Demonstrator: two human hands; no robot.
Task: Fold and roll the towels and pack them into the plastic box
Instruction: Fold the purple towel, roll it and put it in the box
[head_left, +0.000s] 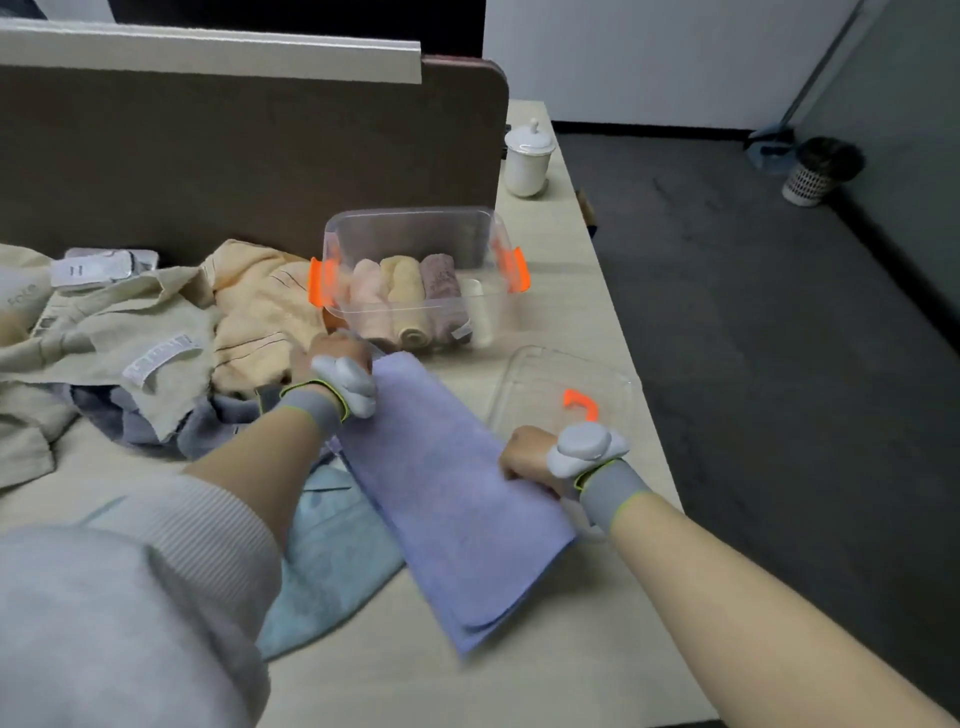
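In front of the plastic box (415, 249), I see a folded purple towel (447, 488) lying flat, not yet rolled. My left hand (332, 358) grips its far corner near the box, and my right hand (524, 457) pinches its right edge. Four rolled towels (410, 301) are already packed inside. A pile of towels (156, 332) left of the box waits.

The pale table (524, 670) carries towels (156, 332), a plastic box (415, 275), its lid (561, 395) and a cup (529, 161).
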